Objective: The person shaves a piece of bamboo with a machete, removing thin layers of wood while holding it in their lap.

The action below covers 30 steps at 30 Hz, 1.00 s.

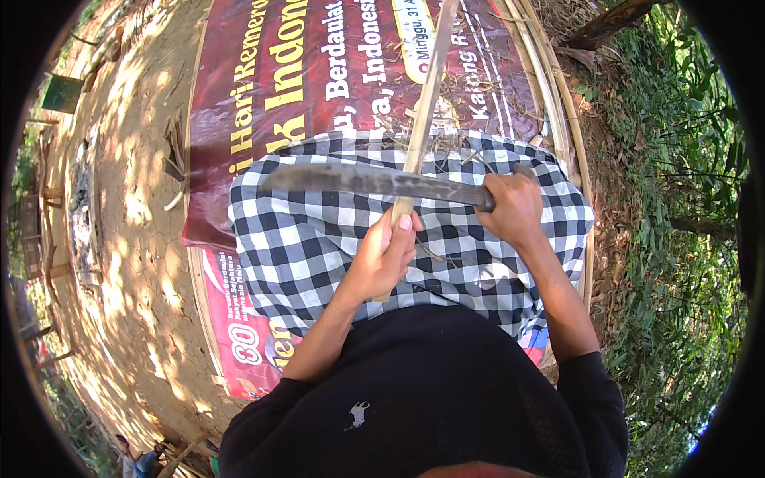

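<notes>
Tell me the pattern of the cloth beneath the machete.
The cloth is checked black, white and grey, best seen in the head view.

Passage across the middle is barred by the machete [351, 179], beneath which a wooden strip [430, 88] is crossed. Beyond the machete, the space is divided lengthwise by this strip, and dry shavings [449, 111] are scattered low on the maroon banner [211, 187]. Just on the machete's near side, the way is blocked by the left hand [388, 253]; its handle is enclosed by the right hand [514, 209]. Nearer than the machete, a gap is left over the checkered cloth [458, 263], bounded by the black shirt [454, 382]. Free room is found past the machete's tip.
</notes>
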Tool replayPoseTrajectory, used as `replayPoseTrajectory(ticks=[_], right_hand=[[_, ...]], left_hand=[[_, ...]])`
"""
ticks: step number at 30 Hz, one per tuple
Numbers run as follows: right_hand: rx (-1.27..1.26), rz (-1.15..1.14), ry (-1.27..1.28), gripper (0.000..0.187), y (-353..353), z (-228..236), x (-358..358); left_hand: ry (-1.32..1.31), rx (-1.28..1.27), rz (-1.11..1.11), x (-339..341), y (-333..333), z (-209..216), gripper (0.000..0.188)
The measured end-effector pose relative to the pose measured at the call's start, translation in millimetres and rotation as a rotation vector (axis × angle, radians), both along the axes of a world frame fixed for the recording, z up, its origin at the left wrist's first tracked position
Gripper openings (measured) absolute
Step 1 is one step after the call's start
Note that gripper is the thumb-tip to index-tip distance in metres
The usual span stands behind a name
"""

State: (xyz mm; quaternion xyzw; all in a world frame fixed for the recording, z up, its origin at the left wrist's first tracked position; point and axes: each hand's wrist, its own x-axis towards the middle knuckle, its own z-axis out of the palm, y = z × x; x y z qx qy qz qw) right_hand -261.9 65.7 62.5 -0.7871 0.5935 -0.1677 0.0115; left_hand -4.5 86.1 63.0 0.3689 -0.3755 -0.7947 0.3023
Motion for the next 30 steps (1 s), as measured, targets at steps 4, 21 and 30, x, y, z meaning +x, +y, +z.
replayPoseTrajectory(ticks=[4,21,30], right_hand=[[-0.072,-0.159,0.004,0.015,-19,-16,-44],[0.138,-0.728,-0.322,0.029,-50,2,-66],[0.390,-0.593,-1.114,0.048,-26,15,32]], left_hand=[[0.028,-0.020,-0.057,0,-7,-2,0.036],[0.113,0.180,-0.135,17,35,-14,0.042],[0.175,0.167,-0.175,24,23,-9,0.047]])
